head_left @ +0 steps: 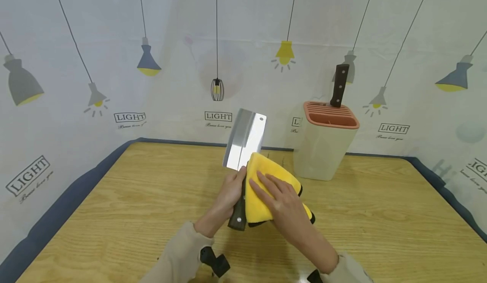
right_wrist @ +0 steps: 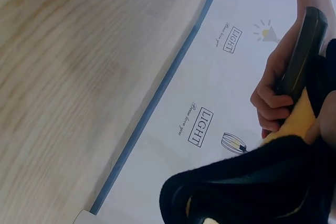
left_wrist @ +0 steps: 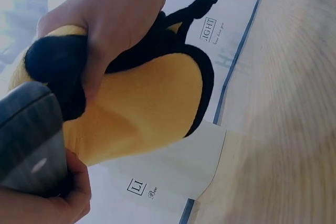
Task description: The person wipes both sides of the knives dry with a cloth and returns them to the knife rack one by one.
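A cleaver (head_left: 245,141) with a broad shiny blade and dark riveted handle (left_wrist: 31,140) is held up above the table, blade pointing away. My left hand (head_left: 229,192) grips its handle, and in the right wrist view those fingers curl round it. A yellow cloth (head_left: 266,185) with black edging lies against the handle's right side. My right hand (head_left: 285,202) holds this cloth, fingers spread over its top; in the left wrist view the thumb clamps its folded black edge (left_wrist: 58,72). Cloth covers the blade's lower right corner.
Behind and to the right stands a white knife block (head_left: 323,152) with a salmon slotted top (head_left: 331,114). Another knife's dark handle (head_left: 340,85) sticks up from it. The wooden table (head_left: 152,198) ends at a white lamp-print backdrop (head_left: 182,63) with a blue border.
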`<state>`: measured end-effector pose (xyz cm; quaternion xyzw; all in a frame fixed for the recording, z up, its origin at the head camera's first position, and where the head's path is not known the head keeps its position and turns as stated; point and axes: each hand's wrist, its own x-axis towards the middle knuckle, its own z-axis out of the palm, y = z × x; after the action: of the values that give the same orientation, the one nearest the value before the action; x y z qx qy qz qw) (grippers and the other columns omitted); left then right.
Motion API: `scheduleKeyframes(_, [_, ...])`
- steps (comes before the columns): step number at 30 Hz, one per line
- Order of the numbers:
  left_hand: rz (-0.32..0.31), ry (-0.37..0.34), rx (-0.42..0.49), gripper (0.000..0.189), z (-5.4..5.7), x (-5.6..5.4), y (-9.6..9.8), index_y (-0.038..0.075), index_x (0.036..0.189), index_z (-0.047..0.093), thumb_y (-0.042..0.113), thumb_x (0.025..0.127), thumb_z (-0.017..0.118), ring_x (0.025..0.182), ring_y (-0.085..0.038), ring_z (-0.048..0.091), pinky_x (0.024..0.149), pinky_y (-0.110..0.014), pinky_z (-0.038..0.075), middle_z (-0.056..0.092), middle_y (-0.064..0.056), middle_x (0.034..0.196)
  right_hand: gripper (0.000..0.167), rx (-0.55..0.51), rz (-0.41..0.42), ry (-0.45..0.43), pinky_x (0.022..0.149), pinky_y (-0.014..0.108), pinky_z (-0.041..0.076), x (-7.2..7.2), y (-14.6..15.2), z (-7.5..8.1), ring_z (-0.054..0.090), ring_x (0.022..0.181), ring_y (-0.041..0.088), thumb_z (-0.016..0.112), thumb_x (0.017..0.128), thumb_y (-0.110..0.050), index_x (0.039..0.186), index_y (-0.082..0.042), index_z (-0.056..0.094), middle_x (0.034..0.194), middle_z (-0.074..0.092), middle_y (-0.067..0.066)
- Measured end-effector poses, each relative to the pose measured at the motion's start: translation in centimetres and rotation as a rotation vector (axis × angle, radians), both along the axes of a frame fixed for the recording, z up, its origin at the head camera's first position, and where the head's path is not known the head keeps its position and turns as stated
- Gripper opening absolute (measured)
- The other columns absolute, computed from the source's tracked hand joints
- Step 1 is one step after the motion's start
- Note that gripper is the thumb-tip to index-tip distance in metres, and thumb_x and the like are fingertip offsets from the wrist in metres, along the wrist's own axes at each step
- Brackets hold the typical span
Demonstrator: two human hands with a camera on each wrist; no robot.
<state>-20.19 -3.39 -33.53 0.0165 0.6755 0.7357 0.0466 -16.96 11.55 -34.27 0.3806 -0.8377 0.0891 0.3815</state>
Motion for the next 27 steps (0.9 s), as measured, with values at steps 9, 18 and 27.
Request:
scheduleKeyframes(9, [0.026, -0.031, 0.002, 0.043, -0.1, -0.2, -0.1, -0.005, 0.098, 0.050, 0.034, 0.098, 0.030, 0.057, -0.010, 0.055, 0.053, -0.024, 0.049, 0.053, -0.004, 0.072, 0.065, 0.015, 0.047, 0.068, 0.077, 0.042, 0.048, 0.9, -0.2, -0.3, 0.055, 0.100, 0.032, 0.076, 0.058, 0.009, 0.117, -0.008, 0.057, 0.118, 0.055, 0.014])
scheduleKeyframes(18, [0.055, -0.052, -0.002, 0.041, 0.2, -0.6, -0.5, 0.000, 0.094, 0.049, 0.036, 0.097, 0.030, 0.057, -0.010, 0.051, 0.052, -0.022, 0.046, 0.049, -0.003, 0.071, 0.062, 0.031, 0.107, 0.093, 0.079, 0.043, 0.047, 1.9, -0.5, -0.7, 0.055, 0.100, 0.032, 0.072, 0.059, 0.006, 0.118, -0.007, 0.057, 0.119, 0.054, 0.016])
scheduleKeyframes(27, [0.021, -0.054, 0.046, 0.043, 0.0, -0.8, -0.7, -0.002, 0.095, 0.051, 0.035, 0.098, 0.027, 0.059, -0.009, 0.055, 0.055, -0.023, 0.049, 0.057, -0.003, 0.073, 0.046, 0.075, 0.153, 0.117, 0.080, 0.040, 0.046, 2.6, -0.4, -0.9, 0.054, 0.102, 0.028, 0.016, 0.099, -0.010, 0.114, -0.011, 0.060, 0.116, 0.057, 0.012])
